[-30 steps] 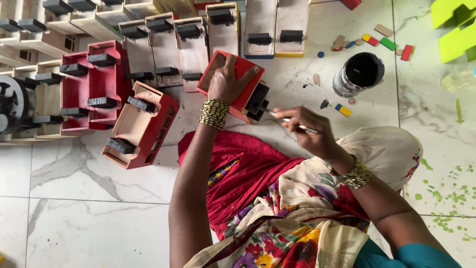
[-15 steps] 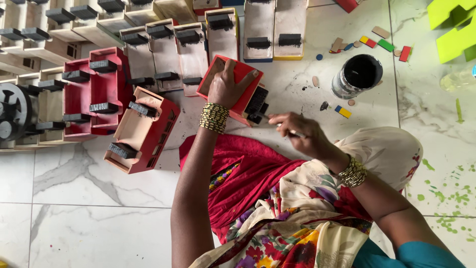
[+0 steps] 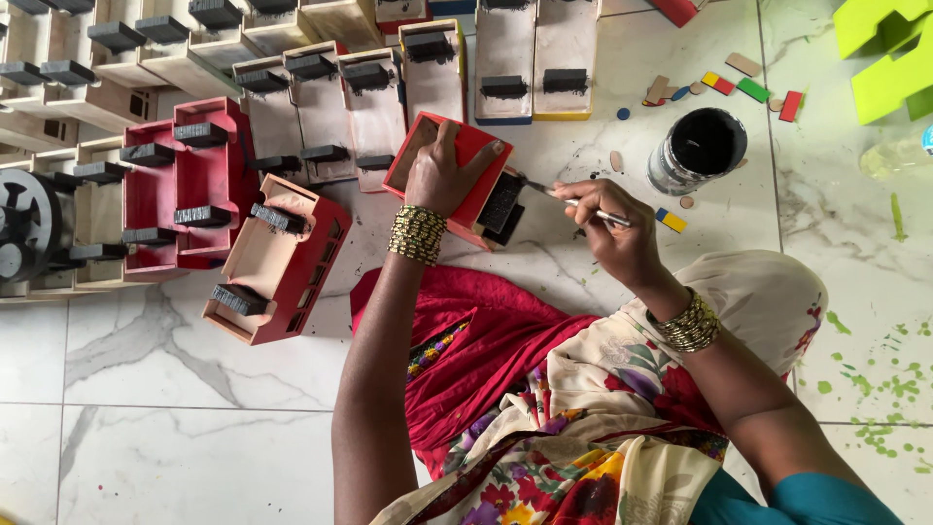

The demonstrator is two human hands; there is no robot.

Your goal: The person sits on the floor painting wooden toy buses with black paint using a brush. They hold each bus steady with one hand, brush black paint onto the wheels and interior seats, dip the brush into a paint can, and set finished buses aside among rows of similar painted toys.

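Resting under left hand [image 3: 442, 175]: red box [image 3: 465, 156]

Green stool [image 3: 889, 58] — coloured wooden chips [image 3: 748, 87] nearby.

Bare white marble floor [image 3: 175, 428] lies open below the tilted red-sided wooden box [image 3: 277, 261], while crowded rows of wooden boxes [image 3: 321, 92] block passage above it.

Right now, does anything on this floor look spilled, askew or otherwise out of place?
Yes. Green paint flecks spatter the marble floor at right. One red wooden tray lies tilted out of the neat rows. Small coloured wooden pieces lie scattered near the black paint tin. The tin itself stands upright, nothing spilled from it.
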